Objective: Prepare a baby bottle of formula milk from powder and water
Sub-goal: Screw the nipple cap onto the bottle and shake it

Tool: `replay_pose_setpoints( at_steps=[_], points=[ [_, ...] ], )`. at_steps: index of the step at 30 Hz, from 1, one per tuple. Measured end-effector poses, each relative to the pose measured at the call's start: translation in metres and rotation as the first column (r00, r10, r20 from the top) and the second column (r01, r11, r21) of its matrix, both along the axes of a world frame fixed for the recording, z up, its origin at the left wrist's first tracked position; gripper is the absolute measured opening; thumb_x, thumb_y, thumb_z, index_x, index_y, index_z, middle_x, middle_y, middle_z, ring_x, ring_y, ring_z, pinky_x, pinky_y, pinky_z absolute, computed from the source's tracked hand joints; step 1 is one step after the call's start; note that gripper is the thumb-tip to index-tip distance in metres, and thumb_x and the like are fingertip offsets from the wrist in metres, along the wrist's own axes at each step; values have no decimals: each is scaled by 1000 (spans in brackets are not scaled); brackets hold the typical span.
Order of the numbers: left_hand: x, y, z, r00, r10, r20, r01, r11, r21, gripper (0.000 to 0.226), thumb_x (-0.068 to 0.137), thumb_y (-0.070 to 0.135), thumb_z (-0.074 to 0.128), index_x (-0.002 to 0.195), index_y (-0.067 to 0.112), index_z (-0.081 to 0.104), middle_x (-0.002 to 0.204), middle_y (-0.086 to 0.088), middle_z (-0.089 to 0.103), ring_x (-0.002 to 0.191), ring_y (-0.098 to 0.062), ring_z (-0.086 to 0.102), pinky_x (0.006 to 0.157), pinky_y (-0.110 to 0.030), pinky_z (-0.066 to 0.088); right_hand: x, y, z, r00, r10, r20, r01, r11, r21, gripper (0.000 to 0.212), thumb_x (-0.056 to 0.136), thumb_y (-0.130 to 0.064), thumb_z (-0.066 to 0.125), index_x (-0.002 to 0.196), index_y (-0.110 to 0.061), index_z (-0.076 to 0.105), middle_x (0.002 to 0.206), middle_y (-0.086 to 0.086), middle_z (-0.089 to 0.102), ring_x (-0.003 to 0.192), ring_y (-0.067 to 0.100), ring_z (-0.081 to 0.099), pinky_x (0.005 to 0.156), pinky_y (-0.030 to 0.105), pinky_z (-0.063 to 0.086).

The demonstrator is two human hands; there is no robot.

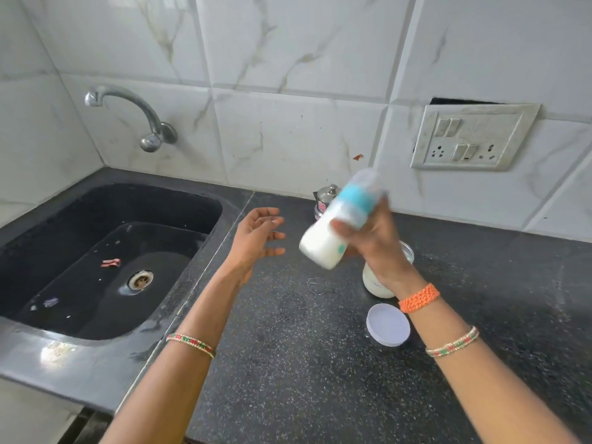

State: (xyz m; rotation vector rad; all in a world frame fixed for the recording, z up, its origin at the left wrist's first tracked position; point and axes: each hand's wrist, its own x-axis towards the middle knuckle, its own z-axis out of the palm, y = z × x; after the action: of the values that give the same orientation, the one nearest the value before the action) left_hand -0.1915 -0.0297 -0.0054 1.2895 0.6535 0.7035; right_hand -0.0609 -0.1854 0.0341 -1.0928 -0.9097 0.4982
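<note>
My right hand (pixel 373 241) grips a baby bottle (pixel 326 238) above the black counter. The bottle is tilted, its clear cap and teal collar pointing up and right, its body white with milk, and it is blurred. My left hand (pixel 256 238) hovers to the left of the bottle, palm up, fingers spread, holding nothing. Behind my right wrist stands a clear jar of white powder (pixel 376 285), partly hidden. Its white lid (pixel 388 326) lies flat on the counter in front of it.
A black sink (pixel 105 261) with scraps near its drain fills the left side, under a metal tap (pixel 128 113). A small steel vessel (pixel 325 195) stands against the tiled wall behind the bottle. A switch and socket plate (pixel 471 137) hangs on the right wall.
</note>
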Motion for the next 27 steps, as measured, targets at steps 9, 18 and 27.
replay_pose_setpoints(
  at_steps=[9,18,27],
  points=[
    [7,-2,-10,999,-4,-33,4,1000,1,16,92,6,53,101,16,61,96,2,67,68,-12,60,59,-33,57,18,-2,-5,1000,2,-10,-3,992,-127,59,67,-7,77,113,-22,42,97,-6,62,86,8,65,65,31,56],
    [8,2,-12,998,-8,-63,10,999,30,19,93,4,49,101,16,61,95,0,67,70,-13,60,57,-31,57,42,-1,5,998,-63,-21,59,986,-156,60,66,-17,81,113,-23,43,97,-10,66,90,12,67,64,39,59],
    [15,0,-15,998,-1,-60,1,1000,13,16,92,3,54,95,15,65,88,3,69,65,-10,61,57,-31,57,37,5,9,939,-204,277,254,954,-158,52,68,-4,82,112,-14,55,103,-3,67,88,7,65,77,24,54]
  ],
)
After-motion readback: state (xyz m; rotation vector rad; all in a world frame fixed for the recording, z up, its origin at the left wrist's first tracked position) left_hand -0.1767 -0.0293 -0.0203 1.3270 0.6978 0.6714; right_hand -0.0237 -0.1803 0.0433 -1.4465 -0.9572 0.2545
